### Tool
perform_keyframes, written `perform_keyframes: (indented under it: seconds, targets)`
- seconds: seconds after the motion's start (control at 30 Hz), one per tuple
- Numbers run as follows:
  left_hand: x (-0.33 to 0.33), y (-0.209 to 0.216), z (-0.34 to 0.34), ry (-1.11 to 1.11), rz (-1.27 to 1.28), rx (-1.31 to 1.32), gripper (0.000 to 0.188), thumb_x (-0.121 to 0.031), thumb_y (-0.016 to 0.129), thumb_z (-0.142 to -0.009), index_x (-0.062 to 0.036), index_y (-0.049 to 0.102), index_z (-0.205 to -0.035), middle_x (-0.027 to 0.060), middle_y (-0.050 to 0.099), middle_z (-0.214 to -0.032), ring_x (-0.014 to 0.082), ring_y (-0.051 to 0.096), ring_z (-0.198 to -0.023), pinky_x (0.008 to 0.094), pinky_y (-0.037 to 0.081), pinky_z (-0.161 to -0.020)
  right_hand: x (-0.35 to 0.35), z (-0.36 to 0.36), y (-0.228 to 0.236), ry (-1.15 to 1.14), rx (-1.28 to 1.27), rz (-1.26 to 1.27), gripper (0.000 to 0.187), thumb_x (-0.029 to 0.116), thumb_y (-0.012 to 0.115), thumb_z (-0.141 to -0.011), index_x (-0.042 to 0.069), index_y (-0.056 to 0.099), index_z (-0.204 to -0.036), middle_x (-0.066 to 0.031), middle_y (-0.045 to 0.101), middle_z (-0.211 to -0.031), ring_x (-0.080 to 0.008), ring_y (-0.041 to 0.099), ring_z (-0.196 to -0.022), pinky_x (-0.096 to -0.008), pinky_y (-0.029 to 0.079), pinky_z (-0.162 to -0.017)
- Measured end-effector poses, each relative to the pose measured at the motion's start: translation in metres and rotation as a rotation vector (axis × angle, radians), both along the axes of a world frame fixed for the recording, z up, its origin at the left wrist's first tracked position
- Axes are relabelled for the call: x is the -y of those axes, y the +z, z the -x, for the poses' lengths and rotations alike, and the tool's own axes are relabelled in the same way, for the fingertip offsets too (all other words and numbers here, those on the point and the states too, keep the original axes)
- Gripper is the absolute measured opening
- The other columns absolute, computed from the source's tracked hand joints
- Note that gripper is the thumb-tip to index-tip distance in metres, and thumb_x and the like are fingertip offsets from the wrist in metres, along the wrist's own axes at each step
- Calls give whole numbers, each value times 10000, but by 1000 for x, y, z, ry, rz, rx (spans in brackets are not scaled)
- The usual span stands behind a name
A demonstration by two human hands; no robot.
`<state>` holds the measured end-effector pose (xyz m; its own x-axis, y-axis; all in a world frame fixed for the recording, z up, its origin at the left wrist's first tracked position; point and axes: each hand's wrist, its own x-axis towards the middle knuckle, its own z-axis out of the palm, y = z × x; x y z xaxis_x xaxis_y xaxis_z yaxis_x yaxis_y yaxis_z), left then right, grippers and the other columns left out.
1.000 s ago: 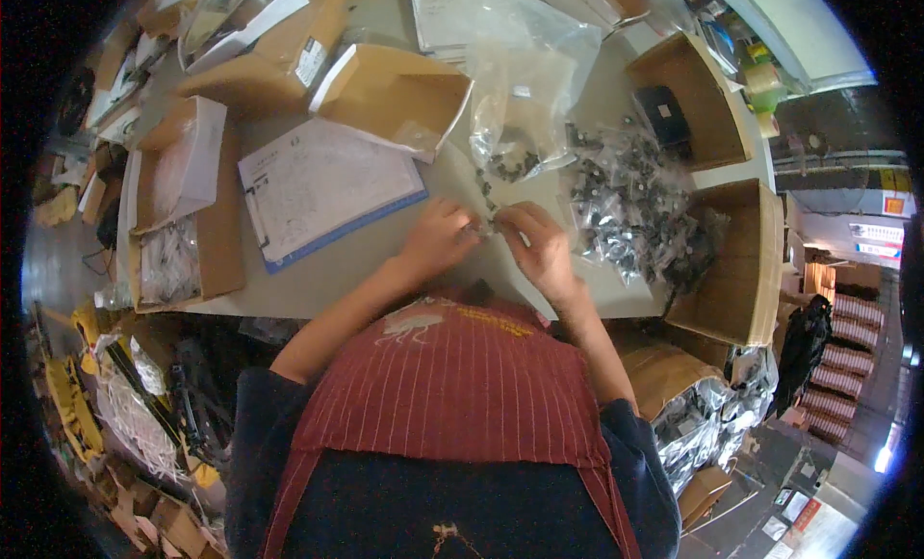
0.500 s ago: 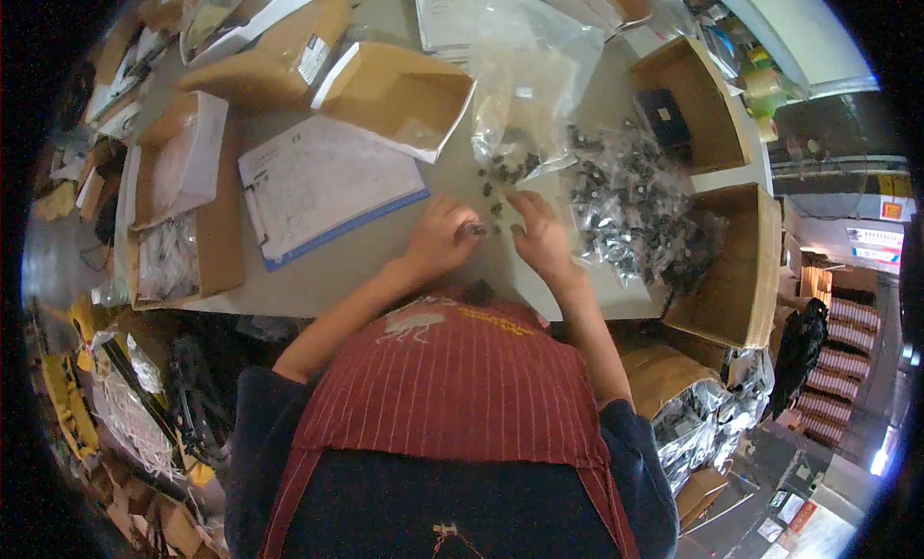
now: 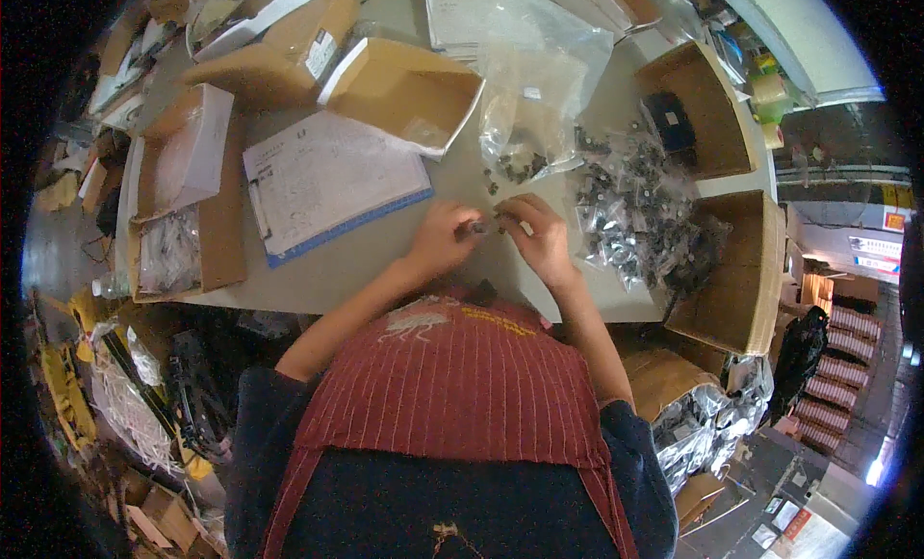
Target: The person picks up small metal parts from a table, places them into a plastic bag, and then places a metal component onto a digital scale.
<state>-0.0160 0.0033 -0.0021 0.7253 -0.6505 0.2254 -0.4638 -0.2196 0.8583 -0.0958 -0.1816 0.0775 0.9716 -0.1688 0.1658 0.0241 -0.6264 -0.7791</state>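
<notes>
My left hand (image 3: 446, 237) is closed, with a small dark piece (image 3: 473, 229) showing at its fingertips; its exact kind is too small to make out. Close beside it, my right hand (image 3: 539, 239) pinches thumb and fingers together around another small dark part (image 3: 500, 220). The two sets of fingertips almost meet above the table. Just beyond them, a clear plastic bag (image 3: 539, 78) lies with its mouth toward me, and small dark parts (image 3: 523, 164) are in and around that mouth. To the right spreads a heap of small clear bags with dark parts (image 3: 635, 203).
A clipboard (image 3: 337, 183) with papers lies left of my hands. Behind it stands an open cardboard tray (image 3: 404, 92). Cardboard boxes (image 3: 736, 270) line the table's right side, and more boxes (image 3: 219, 241) with plastic bags stand at the left edge.
My right hand has drawn in toward the left, and its fingers, apart before, now pinch. Loose dark parts that lay between the hands no longer show on the table. My left hand stays nearly still.
</notes>
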Motion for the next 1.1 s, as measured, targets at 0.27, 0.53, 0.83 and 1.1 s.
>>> perform_keyframes:
  seconds: [0.27,0.53,0.83,1.1]
  targets:
    - [2,-1,0,-6,26,4,314,-171,787,-749,-101,684,-1037,116,617,-944,331,567,-958,422,463,-835,1,-11,-11,-74,34,83,270,26,684,-847,55,681,-1116,-146,674,-1057,-310,684,-886,-389,554,-751]
    - [0,9,2,18,-67,-29,349,-185,830,-729,-93,683,-1032,126,590,-956,337,561,-980,418,469,-855,9,-43,-61,-82,-34,457,275,98,704,-833,80,667,-1105,-140,677,-1032,-346,676,-869,-419,551,-735]
    - [-3,1,2,86,87,18,283,-93,745,-721,-89,672,-994,89,608,-905,309,560,-922,413,453,-837,-10,-18,5,67,-79,-29,229,103,693,-860,74,691,-1088,-145,677,-930,-312,679,-821,-388,551,-714]
    - [-4,7,-2,28,-42,44,312,-219,812,-750,-89,685,-1004,128,610,-951,343,575,-949,430,470,-848,9,-64,-54,12,64,619,206,90,650,-863,79,629,-1068,-157,622,-904,-357,656,-818,-447,543,-694]
